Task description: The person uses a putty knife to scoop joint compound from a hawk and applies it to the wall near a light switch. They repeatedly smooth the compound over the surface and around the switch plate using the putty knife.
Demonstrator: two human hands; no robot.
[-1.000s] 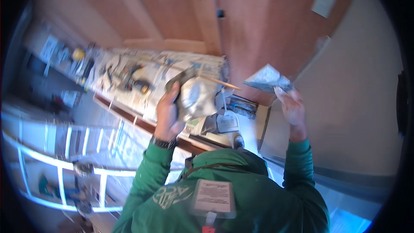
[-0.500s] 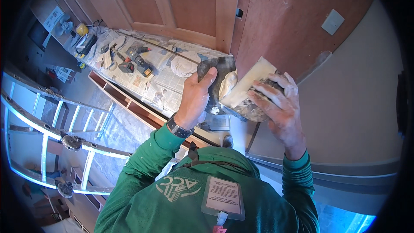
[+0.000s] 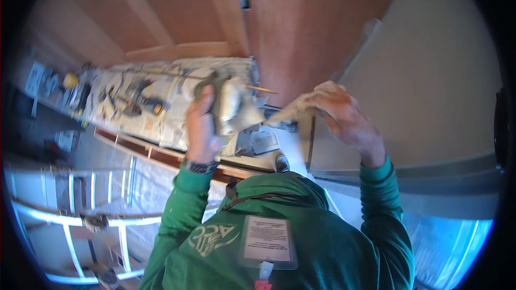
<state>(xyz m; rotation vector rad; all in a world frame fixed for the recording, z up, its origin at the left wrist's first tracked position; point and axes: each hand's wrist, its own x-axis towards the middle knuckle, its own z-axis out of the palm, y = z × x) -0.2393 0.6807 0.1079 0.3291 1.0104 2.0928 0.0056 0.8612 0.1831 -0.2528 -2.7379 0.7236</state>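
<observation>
My left hand (image 3: 201, 126) is raised in front of me and grips a pale grey, paint-smeared container (image 3: 232, 104); I cannot tell exactly what kind it is. A thin wooden stick (image 3: 262, 90) pokes out from behind it to the right. My right hand (image 3: 344, 118) is up at the same height, a little to the right, closed on a crumpled pale rag or paper (image 3: 287, 114) that stretches back toward the container. Both sleeves are green.
Below lies a workbench (image 3: 177, 123) under a pale sheet, strewn with hand tools and a yellow-and-black power tool (image 3: 153, 106). A white ladder (image 3: 70, 220) stands lower left. Reddish wooden panels (image 3: 290, 27) and a beige wall (image 3: 430, 86) rise ahead. A badge (image 3: 267, 239) hangs on my chest.
My right hand, which was pressed over the container, has drawn away to the right with the rag. The left hand keeps its grip. The view has shifted.
</observation>
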